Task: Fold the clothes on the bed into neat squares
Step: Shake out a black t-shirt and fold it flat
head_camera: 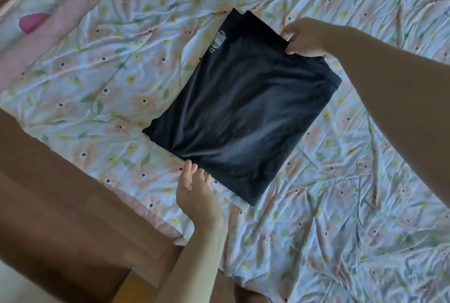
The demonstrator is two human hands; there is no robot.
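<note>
The right hand point(305, 37) reaches in from the right and pinches the far right edge of the black garment point(243, 105), its fingers curled over the cloth and the thumb under the fold. The left hand point(194, 193) comes up from below with its fingers straight and close together, their tips touching the near left edge of the garment; it grips nothing.

The garment lies folded into a flat rectangle near the middle of the bed, turned at an angle. A block of small white print point(218, 41) shows near its far left corner, where two layers of cloth are slightly offset.

Under it spreads a wrinkled floral sheet point(341, 205). A pink quilt point(56, 22) lies along the far left side. The brown bed frame point(60, 193) runs along the near left.
</note>
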